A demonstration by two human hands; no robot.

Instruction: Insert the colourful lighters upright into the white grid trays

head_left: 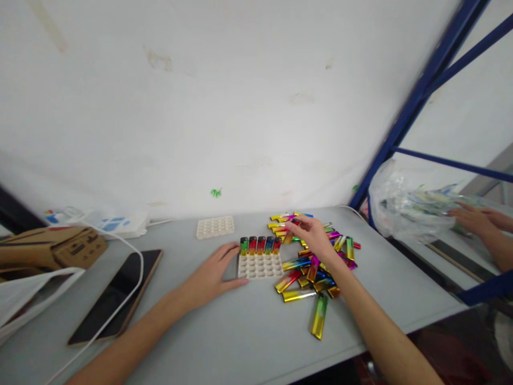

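Note:
A white tray with round holes (259, 266) lies on the grey table, with a row of shiny coloured lighters (260, 245) standing along its far edge. My left hand (214, 272) rests flat against the tray's left side, fingers spread. To the right of the tray lies a loose pile of metallic multicoloured lighters (310, 267). My right hand (315, 235) hovers over the far part of the pile, fingers curled down among the lighters; whether it holds one is unclear.
A second white tray (215, 226) lies farther back. A phone (116, 297) with a white cable, a cardboard box (52, 248) and a power strip (116, 223) are at the left. Another person's hands (479, 219) work beside a plastic bag (404, 206) past the blue frame (404, 115).

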